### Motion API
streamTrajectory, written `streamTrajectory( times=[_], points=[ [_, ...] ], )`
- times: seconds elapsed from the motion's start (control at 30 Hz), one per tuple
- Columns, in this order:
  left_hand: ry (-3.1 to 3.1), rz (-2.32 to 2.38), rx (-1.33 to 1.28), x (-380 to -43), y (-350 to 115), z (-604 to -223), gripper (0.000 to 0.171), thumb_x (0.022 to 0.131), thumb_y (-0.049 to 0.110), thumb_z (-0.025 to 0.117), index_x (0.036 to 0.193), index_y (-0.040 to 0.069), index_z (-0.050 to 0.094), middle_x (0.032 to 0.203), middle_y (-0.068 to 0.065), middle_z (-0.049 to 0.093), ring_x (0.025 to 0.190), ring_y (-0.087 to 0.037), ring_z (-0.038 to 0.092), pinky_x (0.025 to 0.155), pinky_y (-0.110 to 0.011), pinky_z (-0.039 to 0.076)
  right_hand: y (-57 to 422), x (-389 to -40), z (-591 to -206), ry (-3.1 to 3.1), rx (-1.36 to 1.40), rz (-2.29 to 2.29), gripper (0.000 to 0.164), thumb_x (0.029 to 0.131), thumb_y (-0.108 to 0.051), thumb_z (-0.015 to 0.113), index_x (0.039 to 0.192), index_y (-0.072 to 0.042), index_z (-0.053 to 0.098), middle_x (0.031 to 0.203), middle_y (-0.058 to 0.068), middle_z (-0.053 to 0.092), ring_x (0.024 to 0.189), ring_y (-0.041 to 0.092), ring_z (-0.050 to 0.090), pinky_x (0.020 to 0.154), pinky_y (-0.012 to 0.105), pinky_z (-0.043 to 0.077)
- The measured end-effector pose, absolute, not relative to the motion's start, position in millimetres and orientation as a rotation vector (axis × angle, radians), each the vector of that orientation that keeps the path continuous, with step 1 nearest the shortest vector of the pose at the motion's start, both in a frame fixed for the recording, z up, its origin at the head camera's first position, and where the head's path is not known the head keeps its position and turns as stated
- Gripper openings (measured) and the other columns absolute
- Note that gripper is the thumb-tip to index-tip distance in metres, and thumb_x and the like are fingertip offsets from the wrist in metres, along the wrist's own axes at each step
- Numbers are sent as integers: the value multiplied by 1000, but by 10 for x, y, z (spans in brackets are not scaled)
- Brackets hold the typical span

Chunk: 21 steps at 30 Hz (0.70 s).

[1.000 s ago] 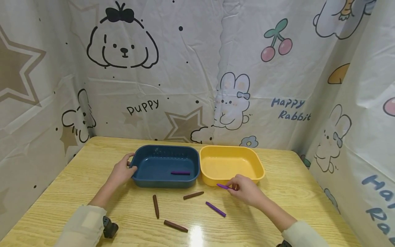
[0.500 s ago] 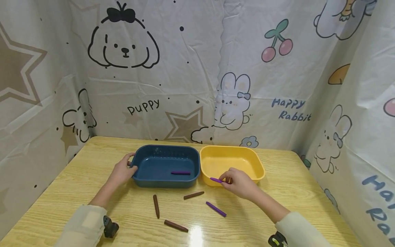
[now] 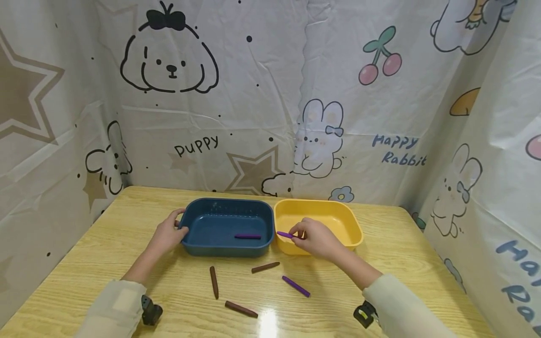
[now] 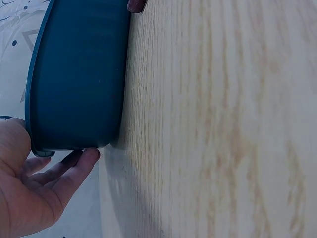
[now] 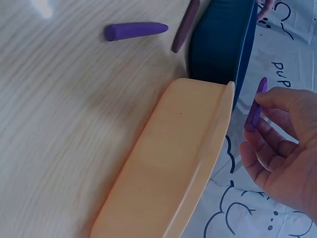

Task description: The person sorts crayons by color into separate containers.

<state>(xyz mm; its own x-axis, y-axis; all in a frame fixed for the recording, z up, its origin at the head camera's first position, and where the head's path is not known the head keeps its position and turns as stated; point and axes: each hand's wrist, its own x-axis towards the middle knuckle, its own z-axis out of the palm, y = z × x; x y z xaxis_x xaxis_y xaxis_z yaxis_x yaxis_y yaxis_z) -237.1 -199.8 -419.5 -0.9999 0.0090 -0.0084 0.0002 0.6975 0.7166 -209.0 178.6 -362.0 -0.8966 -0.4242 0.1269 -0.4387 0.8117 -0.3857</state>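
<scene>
My right hand pinches a purple crayon between thumb and fingertips, above the yellow tray; its tip points left toward the blue tray. At the blue tray's left end, my left hand grips the rim, thumb over the edge and fingers against the outer wall, as the left wrist view also shows. Inside the blue tray lies another purple crayon. A third purple crayon lies on the table in front of the yellow tray.
Three brown crayons lie on the table: one near the blue tray's front right corner, one to its left, one nearest the front. The trays stand side by side, touching. A printed curtain rises behind the table.
My right hand has carried its purple crayon left and upward, from the yellow tray's front edge to above that tray, close to the blue one. My left hand has stayed put.
</scene>
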Motion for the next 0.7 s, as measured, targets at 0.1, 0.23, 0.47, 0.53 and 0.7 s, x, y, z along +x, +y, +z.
streamTrajectory(
  times=[0.1, 0.23, 0.47, 0.53, 0.7],
  points=[
    [2885, 1216, 8, -2372, -2000, -4200, 58, 91, 12, 50, 143, -1, 27, 110, -29, 55, 82, -28, 58, 66, -35, 46, 1728, -2136, -3596, -2962, 691, 634, 10, 82, -15, 70, 91, -12, 72, 75, -3, 57, 68, 10, 49, 62, 20, 42],
    [2886, 1219, 2, -2374, -2003, -4209, 58, 91, 11, 50, 143, -1, 27, 109, -29, 55, 82, -28, 58, 66, -34, 46, 1645, -2190, -3547, -2970, 673, 640, 9, 81, -15, 70, 90, -12, 73, 75, -2, 57, 68, 11, 49, 62, 22, 43],
    [2880, 1232, 0, -2383, -2008, -4224, 58, 91, 11, 49, 143, -1, 27, 111, -29, 55, 83, -28, 58, 66, -32, 46, 1530, -2281, -3513, -2936, 732, 606, 10, 81, -14, 70, 90, -10, 73, 72, -2, 58, 67, 12, 47, 60, 23, 41],
    [2879, 1233, 4, -2384, -2011, -4227, 58, 91, 12, 49, 143, -1, 27, 111, -29, 55, 82, -28, 58, 66, -32, 46, 1500, -2306, -3510, -2933, 738, 597, 10, 81, -14, 70, 90, -10, 73, 72, -1, 58, 67, 12, 48, 60, 22, 41],
    [2884, 1226, 4, -2389, -2013, -4225, 59, 90, 12, 49, 143, 0, 28, 111, -29, 55, 84, -29, 57, 67, -33, 45, 1417, -2373, -3493, -2928, 746, 561, 10, 83, -14, 68, 90, -10, 73, 74, 0, 57, 67, 13, 48, 60, 23, 41]
  ],
)
